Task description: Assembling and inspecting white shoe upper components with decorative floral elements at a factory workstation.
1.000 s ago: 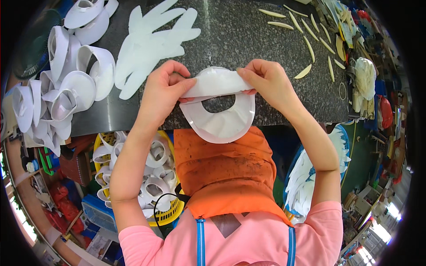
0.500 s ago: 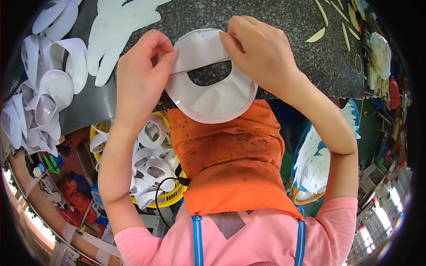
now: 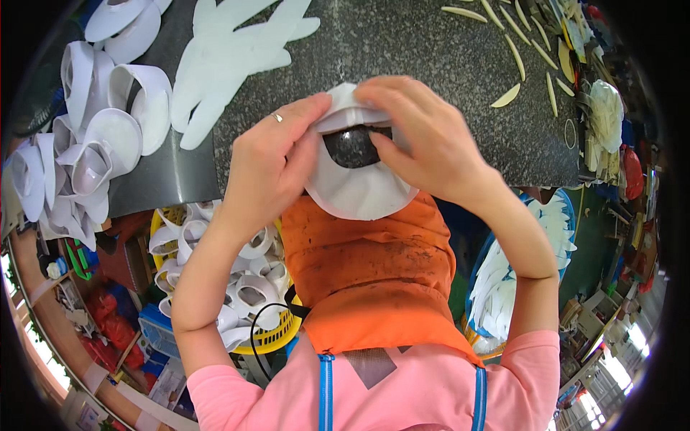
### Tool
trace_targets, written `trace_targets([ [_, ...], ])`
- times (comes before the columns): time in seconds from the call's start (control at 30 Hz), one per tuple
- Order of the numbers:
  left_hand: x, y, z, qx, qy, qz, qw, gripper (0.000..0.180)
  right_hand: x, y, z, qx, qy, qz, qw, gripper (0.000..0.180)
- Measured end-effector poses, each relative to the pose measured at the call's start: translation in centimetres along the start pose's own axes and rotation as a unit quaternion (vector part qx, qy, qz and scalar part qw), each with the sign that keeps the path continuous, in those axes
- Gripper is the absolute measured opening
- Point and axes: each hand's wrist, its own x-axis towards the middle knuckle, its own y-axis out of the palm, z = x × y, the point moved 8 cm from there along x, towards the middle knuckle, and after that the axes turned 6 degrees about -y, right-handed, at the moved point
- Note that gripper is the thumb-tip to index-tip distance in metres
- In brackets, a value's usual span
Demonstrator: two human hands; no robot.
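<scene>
Well, left and right fingers flank the white visor, seemingly gripping.

Red bag, probably plastic, at right

Apron taken as reference: orange cloth, matt, creased, smudged dark. Just above it, white looped piece is seen as smooth, low-sheen; plastic or coated fabric can't be told. Worktop above apron: dark, speckled, stone-like, highlights thrown back. Far upper left of apron, stacked white pieces are seen as smooth, soft-gloss. Just left, basket is made of yellow slatted plastic, semi-gloss. Below: pink shirt, matt cloth; blue straps, woven-looking. Far upper right, translucent bag: plastic film, crinkled.
</scene>
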Motion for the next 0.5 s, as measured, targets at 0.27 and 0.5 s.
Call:
trace_targets([
  [0.27, 2.0, 1.7, -1.6, 0.192, 0.068, -0.068, 0.977, 0.021, 1.3, 1.5, -0.7, -0.101, -0.032, 0.008, 0.994, 0.018],
  [0.5, 1.1, 2.5, -0.7, 0.062, 0.093, 0.014, 0.994, 0.021, 1.1, 1.5, -3.1, 0.207, -0.014, 0.182, 0.961, 0.014],
])
